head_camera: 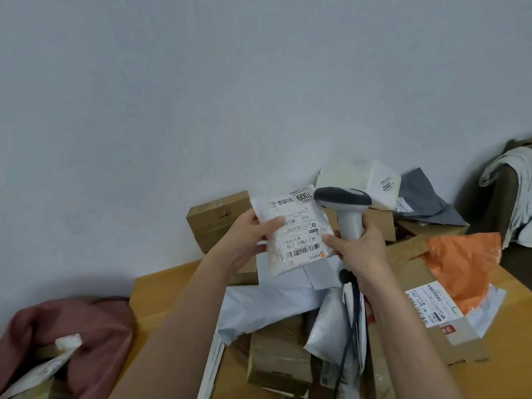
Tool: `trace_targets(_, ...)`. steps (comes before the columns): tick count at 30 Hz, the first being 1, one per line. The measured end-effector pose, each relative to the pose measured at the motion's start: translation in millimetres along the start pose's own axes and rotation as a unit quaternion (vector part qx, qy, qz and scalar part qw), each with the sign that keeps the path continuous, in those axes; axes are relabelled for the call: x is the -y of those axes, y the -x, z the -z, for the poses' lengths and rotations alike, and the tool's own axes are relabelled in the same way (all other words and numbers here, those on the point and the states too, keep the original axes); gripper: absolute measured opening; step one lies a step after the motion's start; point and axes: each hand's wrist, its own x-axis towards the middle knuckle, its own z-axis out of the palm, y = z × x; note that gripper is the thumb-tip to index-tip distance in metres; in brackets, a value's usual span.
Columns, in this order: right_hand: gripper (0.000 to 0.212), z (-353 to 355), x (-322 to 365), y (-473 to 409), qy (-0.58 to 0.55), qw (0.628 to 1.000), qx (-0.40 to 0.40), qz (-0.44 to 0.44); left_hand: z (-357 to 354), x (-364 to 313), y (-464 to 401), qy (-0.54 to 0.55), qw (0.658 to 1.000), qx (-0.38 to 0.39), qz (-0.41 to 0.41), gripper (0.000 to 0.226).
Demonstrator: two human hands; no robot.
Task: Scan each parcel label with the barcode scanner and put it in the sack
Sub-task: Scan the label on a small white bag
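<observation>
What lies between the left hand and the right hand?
In the head view, the white parcel spans the gap; the left hand grips its left edge, the right hand holds the scanner.

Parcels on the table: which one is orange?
The orange parcel at the right, lying on a cardboard box. The other bags are white or grey, and the boxes are brown.

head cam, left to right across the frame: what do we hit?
Reddish sack → left hand → white labelled parcel it holds → barcode scanner gripped by right hand → orange mailer → cloth-draped chair.
</observation>
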Motion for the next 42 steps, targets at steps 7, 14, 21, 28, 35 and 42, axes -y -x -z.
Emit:
trace_targets(7,0.037,-15.5,4.4,12.3,-0.107,0.992,-0.058,0.021,5.0,5.9,-4.0,0.322,0.938,-0.130,0.005,0.038)
trace_targets(14,0.055,-32.8,5.4,22.4,-0.164,0.986,-0.016,0.020,-17.5,21.6,3.3,0.414,0.907,-0.062,0.053,0.033)
trace_targets(21,0.051,-7.7,8.2,14.7,-0.106,0.994,0.003,0.022,0.7,20.0,6.8,0.207,0.970,-0.107,0.064,0.062)
trace_targets(28,0.058,14.5,21.3,19.1,0.000,0.986,0.155,0.067,21.8,-1.2,10.3,-0.148,0.988,-0.012,0.030,0.070)
trace_targets(35,0.058,20.3,31.8,20.9,0.033,0.971,0.220,0.090,26.3,4.4,12.6,-0.140,0.966,0.177,0.130,0.046)
trace_targets(42,0.017,14.0,29.7,21.8,0.031,0.990,0.117,0.077,35.3,20.0,14.9,-0.028,0.995,0.039,0.093,0.045)
